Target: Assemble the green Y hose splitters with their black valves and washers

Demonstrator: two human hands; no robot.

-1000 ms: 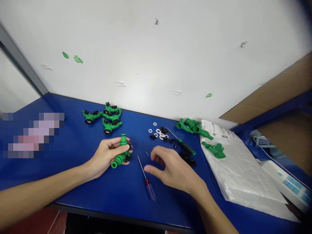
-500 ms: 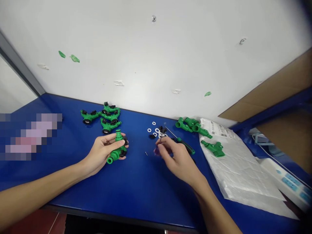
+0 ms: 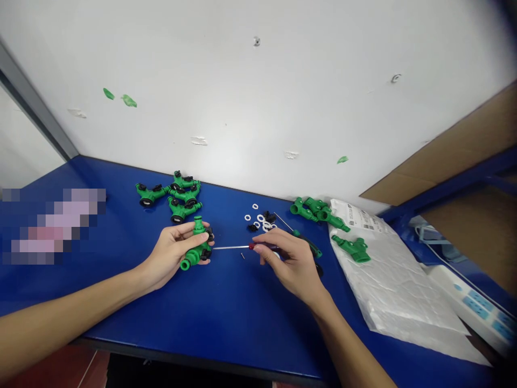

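My left hand (image 3: pixel 172 250) grips a green Y-shaped hose splitter (image 3: pixel 197 249) with black valve levers on its right side. My right hand (image 3: pixel 288 256) is closed round a screwdriver (image 3: pixel 232 247); its red collar and thin metal shaft show, while most of the handle is hidden in the palm. The shaft points left, its tip at or close to the splitter's black levers; whether it touches cannot be made out. A small screw (image 3: pixel 243 256) lies on the blue table below the shaft. Just beyond my right hand are white ring washers (image 3: pixel 260 218) and small black parts (image 3: pixel 269 216).
Several green splitters with black fittings (image 3: pixel 177 210) stand at the back left. Bare green splitter bodies (image 3: pixel 311 207) lie at the back right, with one more (image 3: pixel 352 248) on a white plastic bag (image 3: pixel 388 280). A green-handled screwdriver (image 3: pixel 297 234) and a power strip (image 3: pixel 472 302) are to the right.
The screwdriver in my right hand has swung into view, its shaft now levelled toward the splitter. My left hand keeps its hold on the splitter in nearly the same place.
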